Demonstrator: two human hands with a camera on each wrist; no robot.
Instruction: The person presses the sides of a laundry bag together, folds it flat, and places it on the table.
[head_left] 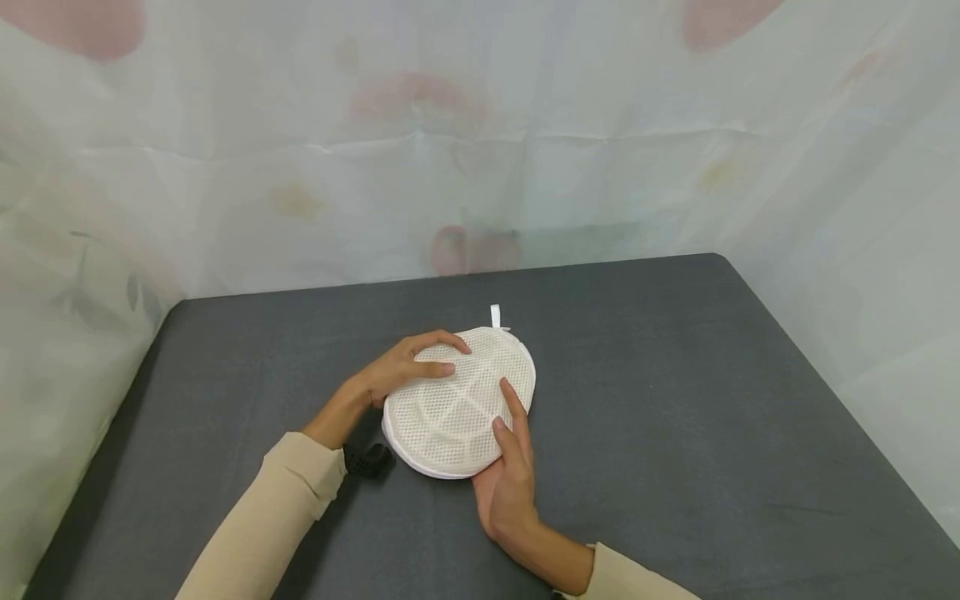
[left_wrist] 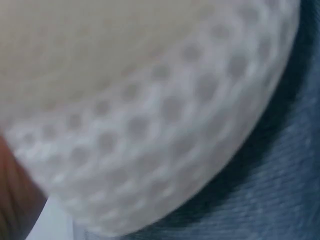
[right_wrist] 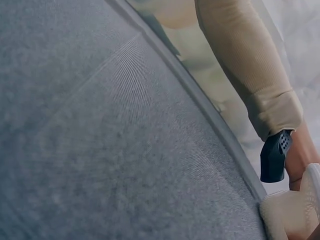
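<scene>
Your left hand [head_left: 408, 367] lies on the mesh pouch [head_left: 459, 404] at its 10 o'clock edge, fingers loosely bent over the rim and thumb flat on top. The pouch is a round, domed pad of white honeycomb net with a small ribbon loop [head_left: 496, 317] at 12 o'clock, resting mid-table on the dark grey felt-like cloth [head_left: 675, 400]. Your right hand [head_left: 510, 467] comes in at 5 o'clock, fingers straight and pressing the net.

The head view looks forward and down across the dark grey bench [head_left: 675, 400], the white mesh pouch [head_left: 461, 404] central. The left wrist view sits very close against that pouch [left_wrist: 150, 130], blurred. The right wrist view skims the bench [right_wrist: 100, 140], catching the pouch [right_wrist: 295, 210] at 5 o'clock.
</scene>
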